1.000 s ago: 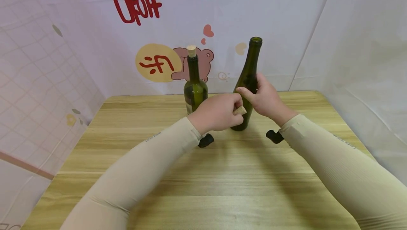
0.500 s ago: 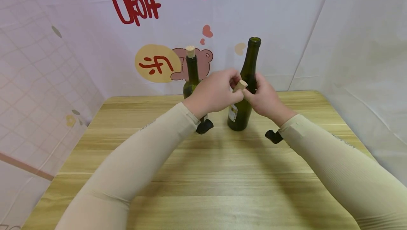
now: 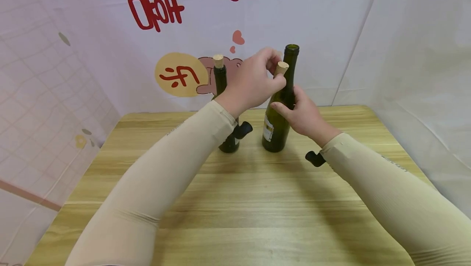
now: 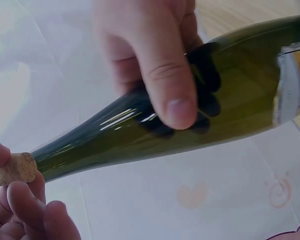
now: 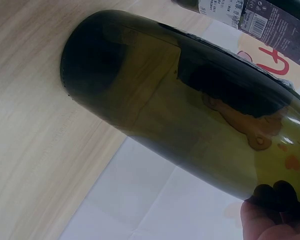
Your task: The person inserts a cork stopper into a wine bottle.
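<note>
Between thumb and fingers my left hand (image 3: 254, 80) pinches a cork (image 3: 281, 68) beside the neck of a green glass bottle (image 3: 274, 129), below its uncorked mouth. My right hand (image 3: 307, 115) grips that bottle around its middle, thumb across the near side, as the left wrist view shows too. Upright on the table, the bottle leans very slightly to the right. A second green bottle (image 3: 220, 79), with a cork (image 3: 218, 60) sticking out of its mouth, stands to the left, partly hidden behind my left hand and wrist. In the right wrist view its dark label (image 5: 275, 30) shows.
Both bottles stand on a wood-grain table (image 3: 235, 213), toward its back edge. Behind it hangs a pale cloth backdrop (image 3: 324, 21) with red lettering and cartoon prints. A black wrist mount (image 3: 315, 159) juts from my right sleeve, and another (image 3: 243, 130) from the left.
My left hand has risen with the cork, from low in front of the bottle up to its neck. The right hand keeps its grip, and the held bottle has straightened a little.
</note>
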